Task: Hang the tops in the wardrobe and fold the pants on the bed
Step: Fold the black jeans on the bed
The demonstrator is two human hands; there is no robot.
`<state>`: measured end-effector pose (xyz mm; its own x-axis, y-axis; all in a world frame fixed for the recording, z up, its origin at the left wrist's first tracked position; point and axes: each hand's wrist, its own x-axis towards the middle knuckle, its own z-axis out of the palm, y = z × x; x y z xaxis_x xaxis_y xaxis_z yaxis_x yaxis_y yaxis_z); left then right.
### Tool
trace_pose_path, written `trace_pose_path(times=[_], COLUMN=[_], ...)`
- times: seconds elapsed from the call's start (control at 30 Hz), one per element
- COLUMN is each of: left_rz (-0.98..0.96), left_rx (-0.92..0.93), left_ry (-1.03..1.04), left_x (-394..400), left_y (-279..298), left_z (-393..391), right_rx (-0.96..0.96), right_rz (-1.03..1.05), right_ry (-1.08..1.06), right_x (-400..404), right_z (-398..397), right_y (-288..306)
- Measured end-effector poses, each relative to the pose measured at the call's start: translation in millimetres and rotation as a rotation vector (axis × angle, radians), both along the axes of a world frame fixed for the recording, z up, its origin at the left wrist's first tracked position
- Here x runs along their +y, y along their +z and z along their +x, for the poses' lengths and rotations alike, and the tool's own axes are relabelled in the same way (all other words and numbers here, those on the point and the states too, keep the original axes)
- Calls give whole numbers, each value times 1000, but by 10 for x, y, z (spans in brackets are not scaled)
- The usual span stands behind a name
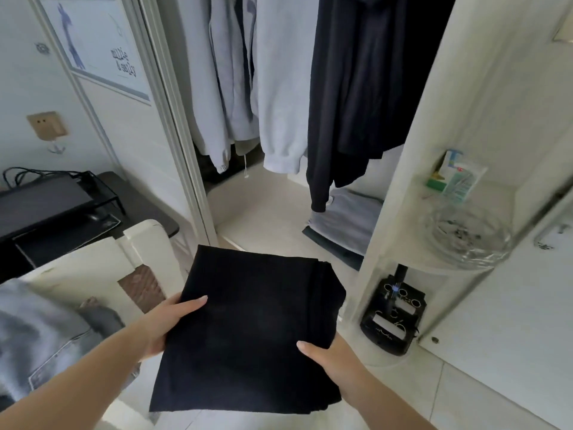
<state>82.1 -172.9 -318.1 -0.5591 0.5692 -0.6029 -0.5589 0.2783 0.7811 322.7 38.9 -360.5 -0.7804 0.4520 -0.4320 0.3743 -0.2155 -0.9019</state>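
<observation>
Gripping the folded black pants by opposite edges, thumbs on top, left hand and right hand hold them level, with the wardrobe floor straight ahead.

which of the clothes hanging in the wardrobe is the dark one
The navy garment on the right of the rail. Those to its left, the pale grey sweatshirt and the light tops, are all pale; its dark sleeve hangs lowest.

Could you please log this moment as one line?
hands: left, right grip folded black garment | facing open wardrobe | tops hung
</observation>
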Motion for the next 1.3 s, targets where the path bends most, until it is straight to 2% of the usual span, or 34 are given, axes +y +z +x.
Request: trace_pose_path(times=[0.2,0.37,0.53,0.7,0.83,0.9,0.97,1.07,1.13,1.17,1.23,1.3], left_rz=[-45,-97,-246,-260,-359,-491,-664,-790,-838,-869,-942,-971], left_rx=[46,163,495,778,965,1055,1128,1178,1145,1113,1029,985], left_ry=[-108,-227,-311,-301,-313,-431,-632,-922,-982,-979,-920,-820], left_x=[719,1519,2267,2962,3367,3398,3338,3240,3232,3238,3216,3143], left_y=[-309,-686,-1083,-1295,-1570,-1743,-1956,-2238,-2259,-2255,-2256,-2282], left_z=[-1186,-2240,-2980,-3721,-4203,-4230,-4101,-3851,-3735,-3693,-3617,-3514], right_rx=[-94,-154,-129,-50,41,55,49,27,5,-9,-33,-30], right_rz=[-28,-33,-36,-75,-118,-205,-276,-333,-210,-64,239,340], right_ry=[-182,-352,-420,-480,-473,-441,-402,-428,-462,-474,-463,-468], right_x=[264,609,972,1505,1927,1980,1930,1926,1981,2011,2021,1971], right_z=[-992,-1881,-2561,-3292,-3870,-4032,-4104,-4173,-4246,-4286,-4372,-4396], right_y=[-366,-670,-990,-1324,-1692,-1894,-2094,-2236,-2183,-2142,-2100,-2125])
